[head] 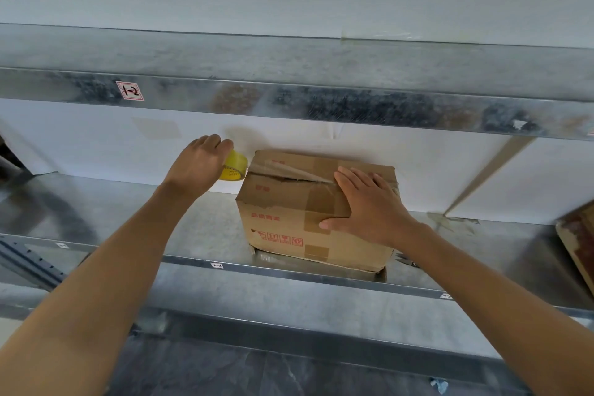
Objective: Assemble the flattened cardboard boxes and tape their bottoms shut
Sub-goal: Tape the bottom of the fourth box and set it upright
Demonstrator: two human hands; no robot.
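A brown cardboard box (283, 215) with red print stands on the metal shelf (135, 212), its flaps up and a centre seam running left to right. My left hand (199, 164) grips a yellow tape roll (233, 166) just past the box's left top edge. A clear strip of tape (289, 170) stretches from the roll across the seam. My right hand (366, 206) lies flat on the box's top right part, fingers straight over the tape end, thumb down the front face.
A second metal shelf (289, 100) runs overhead with a small label (129, 92). Small scissors (405, 259) lie on the shelf right of the box. Another brown cardboard piece (578, 244) leans at the far right. A white wall stands behind.
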